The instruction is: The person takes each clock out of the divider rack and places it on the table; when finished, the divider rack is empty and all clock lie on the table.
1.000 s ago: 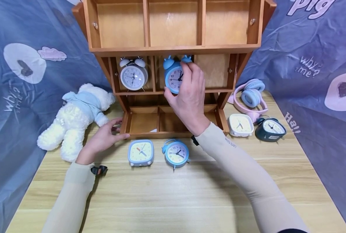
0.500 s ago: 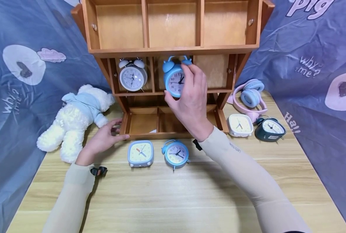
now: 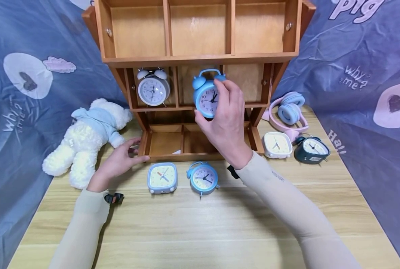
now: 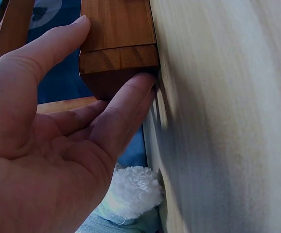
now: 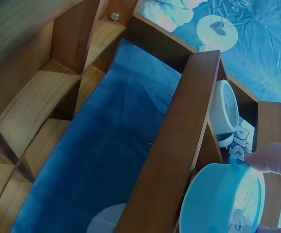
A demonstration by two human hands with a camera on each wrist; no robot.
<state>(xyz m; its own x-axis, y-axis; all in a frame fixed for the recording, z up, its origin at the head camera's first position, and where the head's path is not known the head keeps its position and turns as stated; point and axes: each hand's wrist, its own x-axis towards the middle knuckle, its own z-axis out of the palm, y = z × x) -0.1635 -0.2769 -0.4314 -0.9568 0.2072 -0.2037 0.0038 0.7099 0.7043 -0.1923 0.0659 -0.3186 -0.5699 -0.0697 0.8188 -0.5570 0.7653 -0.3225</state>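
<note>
The right hand (image 3: 227,127) holds a round light blue alarm clock with two bells and a handle on top (image 3: 207,98). Its fingers (image 3: 233,93) are curled around the right side of the clock and the thumb presses the lower left edge, so the clock is grasped firmly. The clock is in the air, in front of the middle compartment of the second row of the brown wooden shelf unit (image 3: 200,58), with its face towards the person. In the right wrist view the same clock (image 5: 223,199) is close to a wooden divider of the shelf.

The left hand (image 3: 117,161) rests on the light wooden worktop (image 3: 200,224) at the lower left corner of the shelf unit. Its fingers (image 4: 123,109) are straight and relaxed and grasp nothing; the fingertips touch the wooden corner, as the left wrist view shows.

In the left compartment of the second row stands a white round alarm clock with two bells (image 3: 153,89). On the worktop, just in front of the shelf, stand a square light blue clock (image 3: 162,178) and a second round blue clock (image 3: 203,178), side by side. At the right of the shelf are a square white clock (image 3: 277,145), a dark green clock (image 3: 312,149) and pink headphones with blue ear pads (image 3: 289,111). At the left lies a white plush bear in a blue hoodie (image 3: 83,140).
</note>
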